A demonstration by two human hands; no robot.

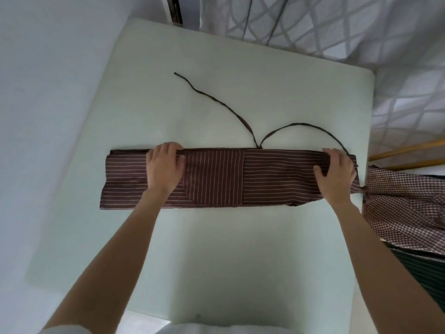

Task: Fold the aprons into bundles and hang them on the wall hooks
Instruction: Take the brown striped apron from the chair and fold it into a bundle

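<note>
Two bare hands lay on a brown apron with thin white stripes, folded into a long narrow band (pixel 216 179) across a pale, flat white table top (pixel 216 249). The left hand (pixel 163 167) pressed on the band a little in from its left end, palm down, its fingers curled over the far edge of the cloth and seemingly pinching that edge. The right hand (pixel 336 173) rested near the band's right end in much the same way, fingers bent over the far edge, thumb spread toward the middle; how tightly either gripped the fabric could not be told. Between the hands the stripes ran crosswise on one panel and lengthwise on the next. Beyond the hands, two dark brown cloth ties (pixel 216 102) sprang from the middle of the far edge: one trailed away to the far left, the other arched over to meet the band just behind the right hand. Just right of the right hand, off the table's edge, hung a brown-and-white checked cloth gathered into a knot (pixel 404 213), with a dark striped fabric (pixel 419 268) below it. Grey-patterned white curtains (pixel 313 25) hung well beyond both hands.
</note>
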